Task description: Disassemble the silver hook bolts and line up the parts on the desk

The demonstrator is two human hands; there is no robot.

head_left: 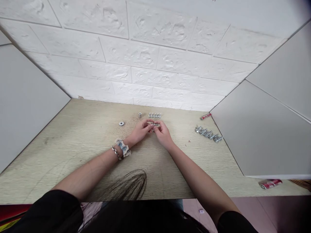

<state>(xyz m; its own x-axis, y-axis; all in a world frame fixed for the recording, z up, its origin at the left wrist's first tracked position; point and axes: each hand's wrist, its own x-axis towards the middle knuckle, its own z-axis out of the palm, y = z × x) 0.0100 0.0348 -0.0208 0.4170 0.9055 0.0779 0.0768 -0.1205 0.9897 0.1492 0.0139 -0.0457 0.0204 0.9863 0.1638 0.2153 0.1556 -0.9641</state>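
On the pale wooden worktop (85,136), furthest left of the small parts, a lone washer (121,123) lies flat, well apart from the rest. Next comes the left hand (141,131). Its forearm reaches in from the lower left with a chain bracelet (116,152) and a cloth scrunchie (123,147) at the wrist, and the palm is turned inward. Its fingers are narrowed to a pinch on a small metal bolt (154,124) held just above the worktop. Behind the hands stand a single nut (140,115) and a short row of nuts (155,115). The right hand (163,133) meets the left from the other side, wrist low, its fingers also closed on the same bolt; whether anything is threaded on it is too small to tell. Work this fine seems best done with the piece kept low and level, one hand steadying while the other turns, so that a slipped part drops only a little way. Further right lie a red pen (205,116) and a row of bolts (209,133).
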